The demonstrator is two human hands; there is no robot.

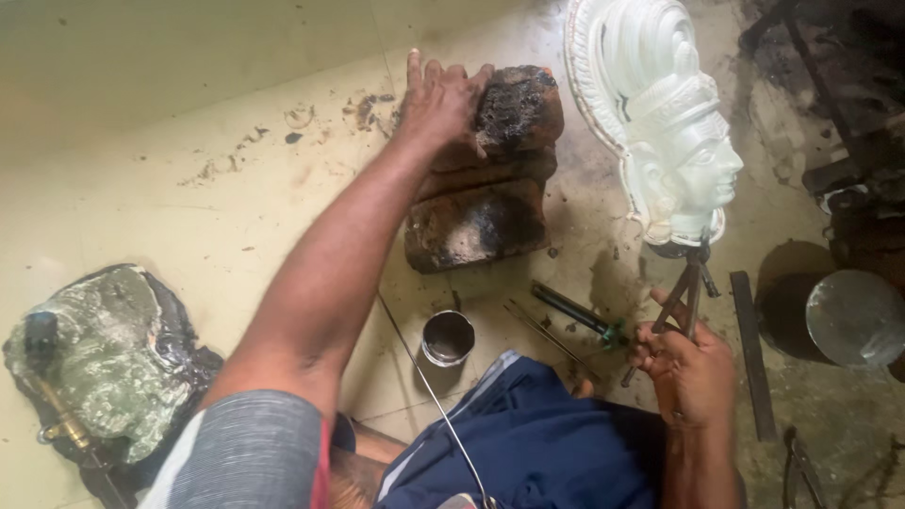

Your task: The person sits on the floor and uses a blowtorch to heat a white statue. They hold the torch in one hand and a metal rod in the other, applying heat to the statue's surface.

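The left hand [443, 99] lies flat, fingers spread, on the top charred reddish-brown brick [514, 113], likely heavy and gritty, best gripped by its ends, while the right hand [688, 372] clamps dark metal tongs [686, 292] pinching the white, seemingly fragile head casting [660, 123] above it.

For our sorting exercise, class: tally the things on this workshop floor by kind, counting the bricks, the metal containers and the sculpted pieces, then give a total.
Charred bricks: 2, the top brick under the left hand, the lower brick
Metal containers: 2, small cup, round tin
Sculpted pieces: 2, white face casting held on tongs by the right hand, greenish piece
Total: 6
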